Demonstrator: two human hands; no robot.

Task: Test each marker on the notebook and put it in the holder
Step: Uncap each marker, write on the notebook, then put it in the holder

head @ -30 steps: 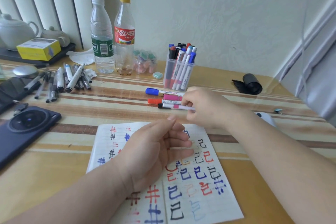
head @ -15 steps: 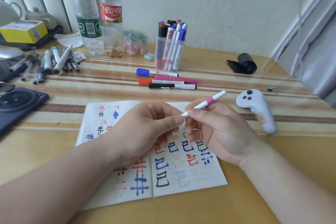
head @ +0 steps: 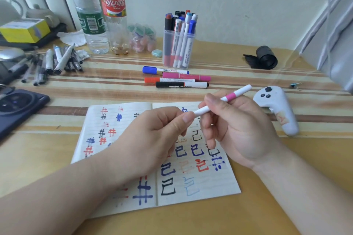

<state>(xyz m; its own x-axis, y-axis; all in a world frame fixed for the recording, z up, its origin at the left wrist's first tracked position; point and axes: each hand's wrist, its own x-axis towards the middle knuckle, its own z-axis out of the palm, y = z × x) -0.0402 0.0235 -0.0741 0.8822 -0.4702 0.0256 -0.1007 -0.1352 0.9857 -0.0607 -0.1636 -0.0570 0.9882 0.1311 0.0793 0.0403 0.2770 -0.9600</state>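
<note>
Now my right hand (head: 238, 131) has come back from the far markers and holds the pink and white marker (head: 229, 97) over the notebook (head: 200, 183). My right fingers curl round its middle. My left hand (head: 152, 139) pinches its near end. Four more markers (head: 177, 79) lie just near the holder (head: 179, 49), on its close side.

可口可乐 on red bottle label (head: 113, 6); 井, 己 on notebook (head: 210, 187); "white board" on marker (head: 188, 51) in holder (head: 193, 47).
</note>
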